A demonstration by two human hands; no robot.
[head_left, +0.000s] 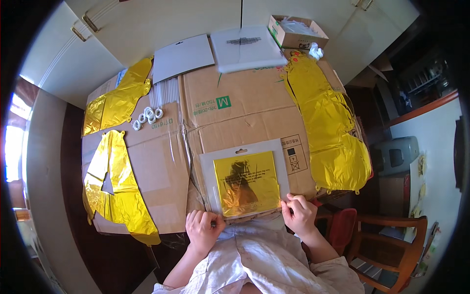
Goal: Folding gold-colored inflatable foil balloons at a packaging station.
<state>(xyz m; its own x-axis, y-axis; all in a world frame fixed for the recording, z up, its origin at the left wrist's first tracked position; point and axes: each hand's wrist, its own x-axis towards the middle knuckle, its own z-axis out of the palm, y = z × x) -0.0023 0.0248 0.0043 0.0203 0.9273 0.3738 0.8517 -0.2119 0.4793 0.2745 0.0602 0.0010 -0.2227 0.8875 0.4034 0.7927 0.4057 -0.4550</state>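
Note:
Close to the table's near edge lies a clear plastic bag with a white card and a folded yellow foil balloon inside. A hang slot is cut in the card's far end, and dark print shows over the foil. My left hand is closed at the bag's near left corner, thumb and fingers curled together. At the near right corner, my right hand pinches the bag's edge between thumb and fingers. The foil looks flat and square.
Flattened cardboard covers the table. Yellow foil balloons lie flat at right, far left and near left. White rings, a white card, a clear bag stack and an open box are around. A wooden chair stands right.

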